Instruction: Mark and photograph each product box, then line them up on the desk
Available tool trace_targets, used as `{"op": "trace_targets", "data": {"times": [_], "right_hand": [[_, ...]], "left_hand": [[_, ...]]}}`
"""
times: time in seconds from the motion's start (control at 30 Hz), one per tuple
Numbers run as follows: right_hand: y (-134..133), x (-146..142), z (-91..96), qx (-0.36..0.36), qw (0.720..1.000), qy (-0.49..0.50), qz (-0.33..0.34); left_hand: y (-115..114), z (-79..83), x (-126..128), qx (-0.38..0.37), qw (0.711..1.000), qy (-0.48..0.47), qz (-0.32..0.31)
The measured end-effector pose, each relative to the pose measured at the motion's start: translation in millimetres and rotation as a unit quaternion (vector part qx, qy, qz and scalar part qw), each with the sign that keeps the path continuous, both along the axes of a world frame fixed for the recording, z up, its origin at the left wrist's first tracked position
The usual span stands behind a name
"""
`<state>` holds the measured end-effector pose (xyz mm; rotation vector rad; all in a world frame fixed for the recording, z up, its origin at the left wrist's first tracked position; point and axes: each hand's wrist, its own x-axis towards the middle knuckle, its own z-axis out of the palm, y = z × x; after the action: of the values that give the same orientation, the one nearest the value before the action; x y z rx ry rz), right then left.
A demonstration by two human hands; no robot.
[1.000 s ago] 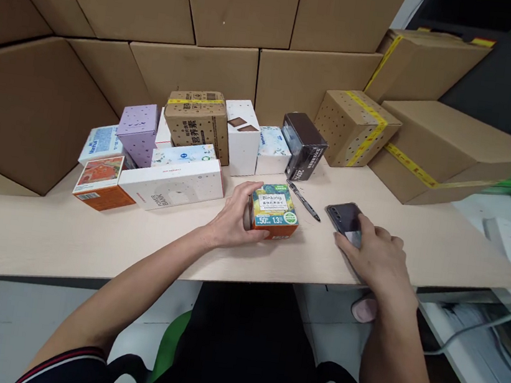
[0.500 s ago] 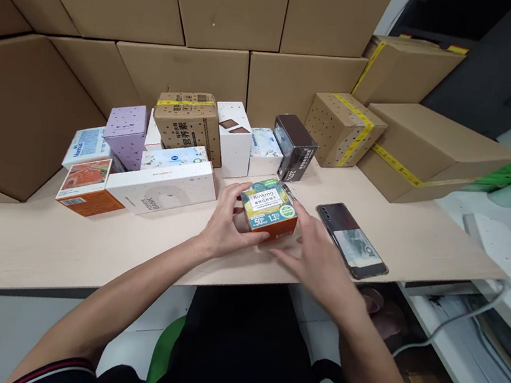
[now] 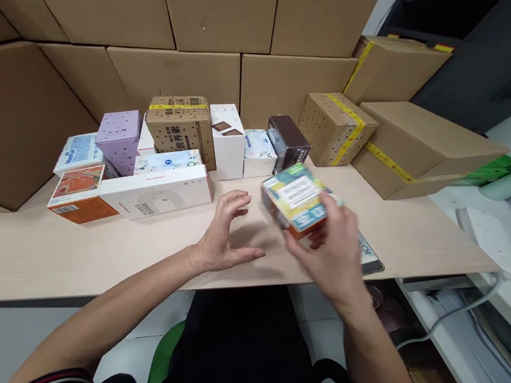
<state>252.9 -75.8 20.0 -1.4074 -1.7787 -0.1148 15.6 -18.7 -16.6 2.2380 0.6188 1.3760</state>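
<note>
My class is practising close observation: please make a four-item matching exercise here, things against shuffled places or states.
1. Power bank box
2. Left hand
3. Teal-and-yellow box
4. Dark brown box

A. Open, holding nothing
B. Between a floral box and a spotted carton
C. White, lying on its long side
D. In the grip of the right hand

Pairs: 1-C; 2-A; 3-D; 4-B

Soft light casts faint shadows on the desk (image 3: pixel 63 254), blur smears the colourful box (image 3: pixel 294 200), and the edges look stretched.
</note>
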Motion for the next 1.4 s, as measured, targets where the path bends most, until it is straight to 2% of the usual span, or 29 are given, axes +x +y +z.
{"op": "trace_targets", "data": {"times": [0.13,0.23,0.3,0.5,0.67,0.8,0.9,1.03,1.1,1.17,1.27,1.4], "right_hand": [[26,61,19.1,0.014,0.993,0.033,-0.109],[63,91,20.7,-0.021,0.992,0.038,-0.114],[89,98,15.0,-0.065,0.991,0.062,-0.102],[147,82,-4.9,-0.134,0.982,0.106,-0.085],[175,67,-16.3,-0.171,0.975,0.117,-0.086],[192,72,-24.5,-0.2,0.967,0.153,-0.048],[200,82,-15.3,-0.201,0.962,0.165,-0.087],[208,96,17.1,-0.126,0.961,0.138,-0.207],[216,101,31.2,-0.125,0.955,0.115,-0.244],[227,104,38.8,-0.16,0.946,0.108,-0.26],[242,104,39.6,-0.202,0.936,0.126,-0.26],[252,96,37.6,-0.209,0.934,0.158,-0.242]], "left_hand": [[-2,1.5,3,0.053,0.997,0.054,0.012],[-1,0.1,5,0.057,0.995,0.07,0.037],[0,-1.0,6,0.057,0.994,0.082,0.048],[3,-1.3,3,0.059,0.992,0.092,0.065],[4,-2.3,1,0.044,0.99,0.115,0.076],[5,-2.7,0,0.035,0.988,0.124,0.082],[6,-3.0,0,0.031,0.988,0.128,0.085],[7,-4.6,0,0.017,0.987,0.137,0.084],[7,-5.6,0,0.008,0.986,0.141,0.084],[8,-6.2,0,0.003,0.986,0.144,0.088],[9,-5.8,0,0.002,0.984,0.146,0.099],[11,-4.3,-1,0.018,0.983,0.154,0.099]]}}
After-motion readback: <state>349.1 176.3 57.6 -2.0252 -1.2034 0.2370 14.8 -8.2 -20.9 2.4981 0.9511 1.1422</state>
